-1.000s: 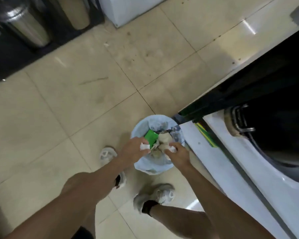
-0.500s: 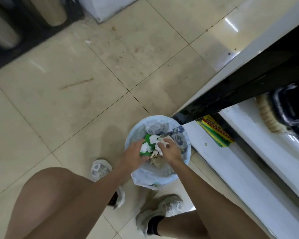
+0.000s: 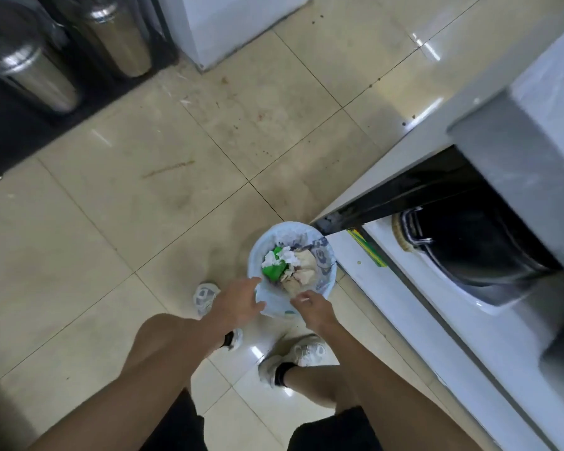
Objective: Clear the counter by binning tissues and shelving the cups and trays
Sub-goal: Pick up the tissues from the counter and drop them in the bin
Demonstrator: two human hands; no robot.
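Beige floor tiles (image 3: pixel 88 242), scuffed and spotted, carry a small bin (image 3: pixel 326 281) lined with a pale bag, standing just beside the base of a white counter unit (image 3: pixel 414 307) at 3 o'clock. White tissues (image 3: pixel 282 257) lie on top of the heap inside, over something green (image 3: pixel 274 271) and some crumpled brown paper (image 3: pixel 302 271). Above the near rim at 6 o'clock, the left hand (image 3: pixel 236 302) has its fingers spread and loose, holding nothing; the right hand (image 3: pixel 315 305) has its fingers lightly curled, and a white speck at the fingertips may be a scrap of tissue or only glare, so I cannot tell whether it pinches anything. The heap looks close to the rim, so I judge the top tissues could spill onto the floor if the bin is knocked by a hand or by the shoes (image 3: pixel 303 351) just below it. If a shred does cling to the right fingers, it could drop outside the rim. The counter top, with any cups and trays left to shelve, lies out of view. A dark recess (image 3: pixel 469 236) at 3 o'clock holds a black shape I cannot identify, and a green and yellow strip (image 3: pixel 368 252) beside it is too thin to read. Steel cans (image 3: pixel 33 76) at 10 o'clock are cut off by the edge.
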